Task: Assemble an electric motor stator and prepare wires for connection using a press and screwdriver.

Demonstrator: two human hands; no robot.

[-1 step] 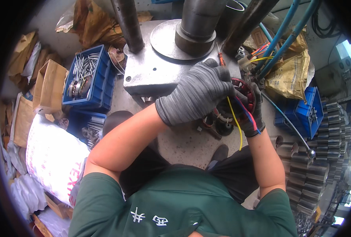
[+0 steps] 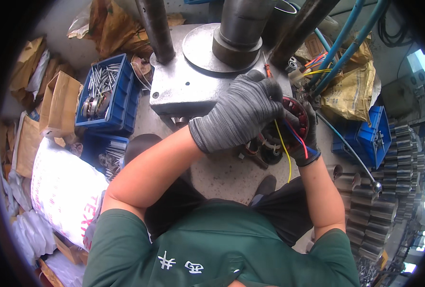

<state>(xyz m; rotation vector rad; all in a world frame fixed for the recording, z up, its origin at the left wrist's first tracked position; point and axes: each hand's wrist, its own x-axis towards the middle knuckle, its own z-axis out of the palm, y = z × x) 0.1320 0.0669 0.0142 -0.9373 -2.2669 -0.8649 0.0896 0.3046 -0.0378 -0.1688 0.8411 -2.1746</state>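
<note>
Head view: two gray gloves busy with a red-lined ring

The ring (image 2: 304, 112) is up in the right hand (image 2: 313, 138), just beside the left hand (image 2: 243, 105). The right hand is bent around the ring and has hold of it. The left hand is curled, with its fingers bunched up close to the ring. Their tips are hidden, so I cannot tell if they pinch anything. My guess is that this step is work on the wires at the ring. The next move seems to call for a firm right hand and gentle left fingers.

The ring is round, with red bumps inside. A thin yellow wire (image 2: 283, 148) hangs between the hands. A red wire (image 2: 305, 149) and a blue wire (image 2: 313, 152) droop by the right hand, smooth and bendy. Past the left hand is a hard, shiny metal block (image 2: 174, 86) with a flat round plate (image 2: 195, 50) on top. Off to the left hand's left, a blue plastic bin (image 2: 121, 103) holds thin metal rods (image 2: 102, 79). Right of the right hand are a crinkly yellow sack (image 2: 349, 93) and, nearer the body, shiny metal tubes (image 2: 380, 210)
</note>
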